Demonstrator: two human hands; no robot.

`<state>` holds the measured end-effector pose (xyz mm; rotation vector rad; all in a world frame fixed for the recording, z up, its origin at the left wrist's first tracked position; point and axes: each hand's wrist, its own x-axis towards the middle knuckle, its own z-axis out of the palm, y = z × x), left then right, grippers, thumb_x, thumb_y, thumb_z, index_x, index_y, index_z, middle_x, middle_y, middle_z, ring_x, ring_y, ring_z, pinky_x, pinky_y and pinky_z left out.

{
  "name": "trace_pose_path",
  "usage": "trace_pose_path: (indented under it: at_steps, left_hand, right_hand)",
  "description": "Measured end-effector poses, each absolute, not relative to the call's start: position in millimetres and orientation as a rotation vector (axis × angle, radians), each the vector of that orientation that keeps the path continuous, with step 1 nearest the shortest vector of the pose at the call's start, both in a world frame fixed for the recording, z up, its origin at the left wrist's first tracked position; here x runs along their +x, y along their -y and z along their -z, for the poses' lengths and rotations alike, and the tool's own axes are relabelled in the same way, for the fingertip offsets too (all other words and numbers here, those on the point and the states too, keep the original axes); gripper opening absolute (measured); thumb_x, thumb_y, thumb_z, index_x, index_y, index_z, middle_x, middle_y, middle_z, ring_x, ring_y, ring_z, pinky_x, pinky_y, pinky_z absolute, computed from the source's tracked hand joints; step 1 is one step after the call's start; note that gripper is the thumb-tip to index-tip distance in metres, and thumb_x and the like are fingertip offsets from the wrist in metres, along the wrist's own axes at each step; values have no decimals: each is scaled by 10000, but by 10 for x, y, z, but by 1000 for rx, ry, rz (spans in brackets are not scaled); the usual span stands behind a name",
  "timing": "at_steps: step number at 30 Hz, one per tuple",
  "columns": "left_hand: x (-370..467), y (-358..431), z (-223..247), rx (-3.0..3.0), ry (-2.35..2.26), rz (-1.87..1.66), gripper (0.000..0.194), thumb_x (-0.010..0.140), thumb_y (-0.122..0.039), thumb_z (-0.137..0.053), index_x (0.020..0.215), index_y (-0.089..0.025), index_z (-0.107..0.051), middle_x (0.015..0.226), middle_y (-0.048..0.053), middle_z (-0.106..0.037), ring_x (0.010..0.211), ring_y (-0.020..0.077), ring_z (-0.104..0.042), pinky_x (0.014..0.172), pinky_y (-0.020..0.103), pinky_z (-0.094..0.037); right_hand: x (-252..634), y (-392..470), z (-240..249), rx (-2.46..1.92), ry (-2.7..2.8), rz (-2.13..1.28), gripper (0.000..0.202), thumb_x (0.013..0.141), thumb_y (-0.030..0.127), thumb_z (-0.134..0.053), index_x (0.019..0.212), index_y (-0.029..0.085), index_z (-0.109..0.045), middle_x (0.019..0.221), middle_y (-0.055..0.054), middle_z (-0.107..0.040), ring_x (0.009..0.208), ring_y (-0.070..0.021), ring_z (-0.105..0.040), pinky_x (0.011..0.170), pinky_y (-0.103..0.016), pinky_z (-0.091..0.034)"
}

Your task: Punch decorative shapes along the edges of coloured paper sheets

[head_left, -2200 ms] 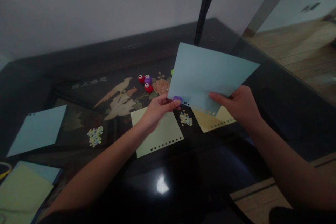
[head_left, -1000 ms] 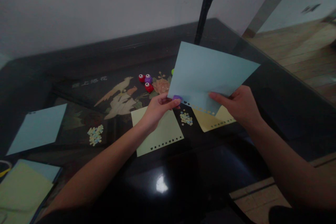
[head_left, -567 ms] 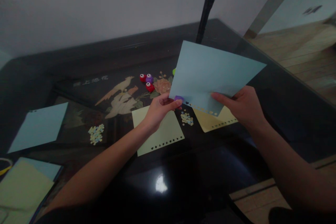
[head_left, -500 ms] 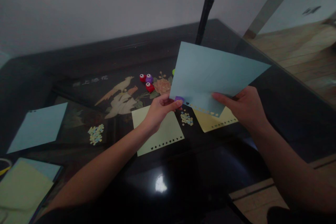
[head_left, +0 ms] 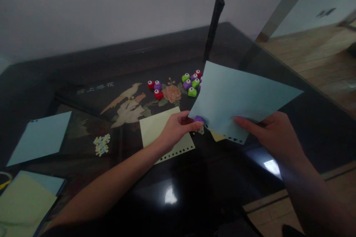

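Observation:
My right hand point(head_left: 274, 135) grips a light blue paper sheet point(head_left: 239, 98) by its lower edge, which carries a row of small punched shapes. My left hand point(head_left: 178, 129) pinches a small purple punch point(head_left: 198, 119) at the sheet's lower left corner. Both hands hover low over a dark glossy table point(head_left: 111, 63). A pale green sheet point(head_left: 162, 133) with a punched edge lies under my left hand. A yellow sheet point(head_left: 217, 137) shows only a corner beneath the blue one.
Several red, purple and green punches point(head_left: 191, 81) sit behind the sheet, three more point(head_left: 155, 88) to the left. A confetti pile point(head_left: 101, 144), a blue sheet point(head_left: 40, 137) and stacked papers point(head_left: 25, 200) lie left. A dark pole point(head_left: 213, 26) stands at the back.
Both hands have dropped lower and shifted right with the blue sheet and the purple punch. The group of green, purple and red punches behind the sheet is now uncovered; the yellow sheet is mostly hidden.

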<state>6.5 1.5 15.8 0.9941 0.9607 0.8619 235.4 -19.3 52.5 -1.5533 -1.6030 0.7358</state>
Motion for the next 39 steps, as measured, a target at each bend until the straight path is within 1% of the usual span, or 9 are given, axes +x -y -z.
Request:
trace_pose_path:
  at_steps: [5,12,22,27,32,37,39]
  left_hand:
    - [77,2,-151,982,-969,-880,198,648,-286,-782,763,-160,-679,675,1,-672,642,130,-606,699,278,-473]
    - [85,-1,-106,986,-965,-876,207,646,-273,-791,776,-153,-683,685,-1,-674,645,113,-609,678,253,-477]
    - [58,-26,-165,1104,-1042,-777,243,638,-286,-782,780,-128,-665,714,21,-692,671,131,-629,675,268,-493]
    - [40,-59,-160,1159,-1030,-660,273,635,-250,-769,860,-128,-672,840,43,-722,758,148,-664,764,306,-518]
    - [-13,-105,-158,1238,-1035,-555,276,656,-227,-738,901,-122,-667,880,61,-727,800,160,-677,818,337,-521]
    - [-49,-109,-207,1416,-1079,-467,308,664,-230,-727,934,-102,-652,893,84,-720,810,181,-679,801,342,-537]
    - [-61,-102,-220,1503,-1108,-448,356,672,-240,-724,989,-99,-645,923,92,-709,802,181,-677,780,334,-545]
  right_hand:
    - [2386,263,-444,-1572,1557,-734,77,706,350,-716,669,291,-681,710,-19,-741,650,-280,-695,557,-415,-559]
    - [2390,302,-304,-1573,1486,-766,56,734,325,-710,741,271,-699,802,-34,-753,724,-275,-704,629,-430,-578]
    - [2408,273,-224,-1615,1371,-816,108,703,344,-726,765,258,-710,853,-35,-757,770,-257,-700,671,-400,-569]
    - [2425,278,-188,-1628,1349,-818,130,698,370,-736,754,256,-709,832,-35,-754,758,-253,-690,665,-395,-557]
    - [2434,273,-152,-1638,1331,-820,185,703,406,-734,782,240,-717,849,-43,-749,781,-258,-681,696,-406,-543]
    - [2437,267,-166,-1659,1283,-802,182,693,410,-743,768,246,-721,839,-39,-749,770,-257,-680,697,-407,-541]
    - [2449,269,-161,-1654,1246,-809,175,689,404,-750,766,249,-723,844,-37,-749,769,-254,-682,696,-404,-546]
